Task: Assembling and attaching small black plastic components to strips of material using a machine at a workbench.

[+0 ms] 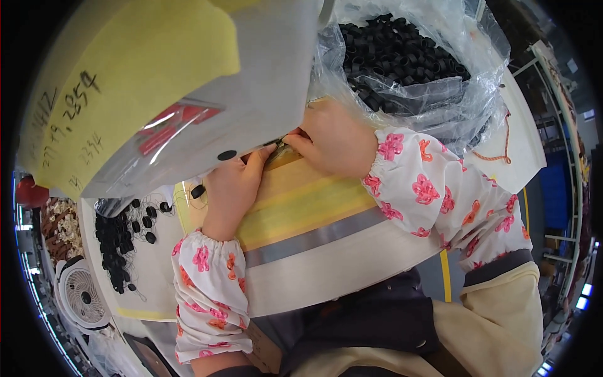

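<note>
My left hand (235, 185) and my right hand (336, 138) meet close to the near edge of a white sewing machine head (264, 81). Thumbs and fingertips of both are pressed together around a small black piece (276, 144), mostly hidden by the fingers and the machine. Below them lies a tan machine bed with yellow tape strips (295, 204). A black loop on a thread (198, 191) rests just left of my left hand. The needle area is out of sight behind the machine head.
A clear plastic bag (433, 113) holding many black loops (402, 56) stands at the far right. Strung black pieces (113, 245) lie on the white table at left. Beyond them is a white fan (83, 295). An orange cord (506, 141) lies at the right edge.
</note>
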The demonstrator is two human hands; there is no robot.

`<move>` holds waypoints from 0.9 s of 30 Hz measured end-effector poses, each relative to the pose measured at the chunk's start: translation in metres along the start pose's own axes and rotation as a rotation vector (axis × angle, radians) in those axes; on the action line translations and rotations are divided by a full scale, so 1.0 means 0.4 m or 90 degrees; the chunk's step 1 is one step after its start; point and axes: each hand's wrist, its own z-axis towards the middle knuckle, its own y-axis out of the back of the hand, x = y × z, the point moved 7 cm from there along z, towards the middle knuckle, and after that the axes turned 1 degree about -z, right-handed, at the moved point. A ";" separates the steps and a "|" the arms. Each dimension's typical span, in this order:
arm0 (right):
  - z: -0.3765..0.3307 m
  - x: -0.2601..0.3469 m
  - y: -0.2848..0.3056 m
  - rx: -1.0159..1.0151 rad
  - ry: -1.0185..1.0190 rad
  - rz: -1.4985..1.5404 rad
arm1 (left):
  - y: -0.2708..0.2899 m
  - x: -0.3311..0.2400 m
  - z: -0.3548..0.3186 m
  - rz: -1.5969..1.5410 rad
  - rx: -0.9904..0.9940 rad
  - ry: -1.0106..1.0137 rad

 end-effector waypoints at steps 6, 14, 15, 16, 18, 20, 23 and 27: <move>-0.004 0.001 0.009 -0.044 0.040 -0.036 | -0.002 0.005 0.000 0.034 0.019 0.107; 0.018 0.001 0.020 -0.019 0.020 0.002 | 0.004 -0.003 0.016 0.090 0.040 0.169; 0.020 -0.003 0.014 -0.014 0.005 -0.013 | 0.009 0.002 0.015 0.105 0.041 0.165; 0.023 0.004 0.004 -0.007 0.007 -0.020 | 0.013 0.007 0.014 0.098 0.031 0.114; 0.019 0.012 -0.002 -0.002 0.018 -0.007 | 0.012 0.016 0.006 0.096 -0.001 0.021; 0.016 0.027 0.011 0.030 -0.006 -0.017 | 0.014 -0.012 -0.004 0.078 -0.042 -0.072; -0.007 0.050 0.011 0.104 0.071 -0.098 | 0.004 -0.050 -0.057 0.125 -0.100 -0.162; -0.071 0.239 0.077 0.282 0.149 -0.001 | 0.093 -0.024 -0.162 0.175 -0.124 -0.088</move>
